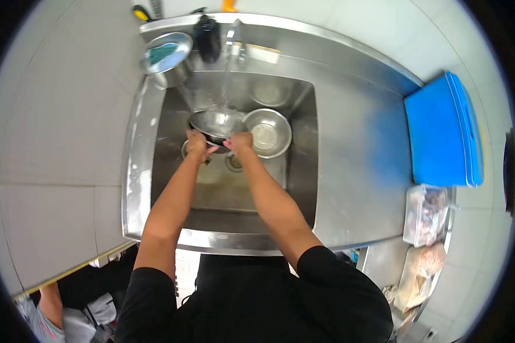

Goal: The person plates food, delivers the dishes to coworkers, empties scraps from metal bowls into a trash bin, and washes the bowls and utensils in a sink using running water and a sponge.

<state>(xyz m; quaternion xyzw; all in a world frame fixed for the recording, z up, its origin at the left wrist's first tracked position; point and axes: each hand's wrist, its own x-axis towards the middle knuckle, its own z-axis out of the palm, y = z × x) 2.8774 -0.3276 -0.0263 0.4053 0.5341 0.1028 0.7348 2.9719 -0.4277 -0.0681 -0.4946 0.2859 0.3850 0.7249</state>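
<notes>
Both my hands hold a round metal bowl (216, 123) by its near rim, tilted in the sink (212, 220) under running water from the faucet (234, 34). My left hand (197, 145) grips the rim's left side, and my right hand (239, 141) grips its right side. Just right of my right hand, a second metal bowl (267, 134) rests in the sink. The drain (233, 162) shows below my hands.
At the sink's back left stand a metal pot (176, 71) with cloths inside and a dark bottle (207, 40). A blue box (440, 134) is on the far right, near a clear plastic container (426, 214). Another person's arm (51, 306) shows at the lower left.
</notes>
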